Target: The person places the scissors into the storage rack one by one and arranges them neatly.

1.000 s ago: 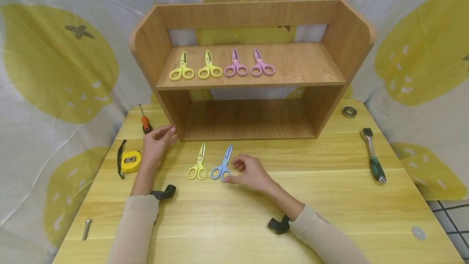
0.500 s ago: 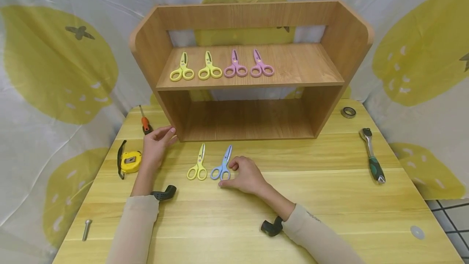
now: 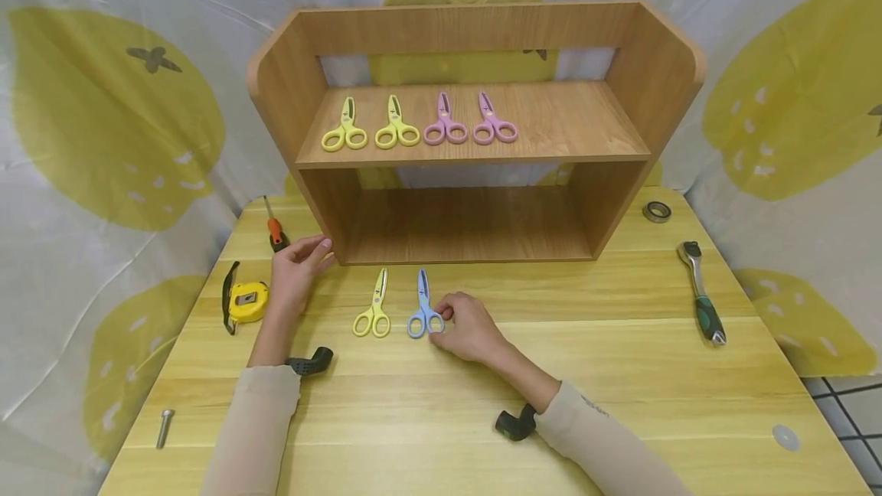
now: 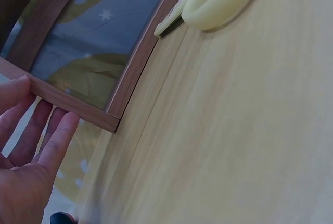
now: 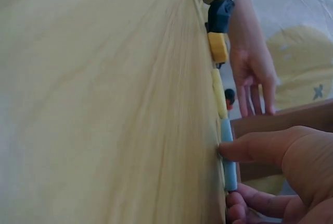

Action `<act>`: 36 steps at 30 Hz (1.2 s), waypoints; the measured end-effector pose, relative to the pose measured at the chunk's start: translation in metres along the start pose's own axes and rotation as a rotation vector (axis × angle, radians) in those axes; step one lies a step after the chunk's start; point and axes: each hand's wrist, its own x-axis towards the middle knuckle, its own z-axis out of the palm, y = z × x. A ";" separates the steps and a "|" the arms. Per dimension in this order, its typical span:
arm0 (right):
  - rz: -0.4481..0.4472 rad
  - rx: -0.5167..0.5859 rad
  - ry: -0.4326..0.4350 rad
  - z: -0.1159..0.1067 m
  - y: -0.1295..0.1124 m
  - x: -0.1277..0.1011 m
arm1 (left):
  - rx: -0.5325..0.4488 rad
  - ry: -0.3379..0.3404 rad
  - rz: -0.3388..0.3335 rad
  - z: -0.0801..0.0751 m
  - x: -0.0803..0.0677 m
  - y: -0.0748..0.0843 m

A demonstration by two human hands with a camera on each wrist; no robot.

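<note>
Blue scissors lie on the table, blades pointing to the wooden shelf. My right hand pinches their right handle loop, as the thumb and fingertips on the blue handle show in the right wrist view. Yellow scissors lie just left of them. My left hand touches the lower left front edge of the shelf, its fingers fairly straight. On the upper shelf board stand in a row two yellow scissors and two purple scissors.
Left of the shelf lie a screwdriver, a yellow tape measure and a bolt. To the right are a bearing ring, a ratchet wrench and a pale disc. A patterned curtain hangs behind.
The blue scissors have turned from a slant to nearly straight, their handles shifting a little right. My right hand shifted slightly left, then back right with the handles. The left hand stays put.
</note>
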 end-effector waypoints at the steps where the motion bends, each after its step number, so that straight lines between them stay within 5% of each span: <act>1: 0.003 -0.003 -0.001 0.000 0.000 0.000 | 0.000 0.002 -0.001 0.000 0.000 0.000; 7: 0.003 0.025 -0.012 -0.006 0.001 -0.002 | -0.016 0.009 -0.007 0.003 -0.002 0.002; 26: 0.059 0.346 0.006 -0.027 0.016 -0.010 | -0.006 0.017 0.032 0.001 -0.001 -0.001; 36: 0.039 0.406 0.036 -0.060 0.006 -0.023 | -0.041 0.006 0.044 0.001 -0.001 -0.001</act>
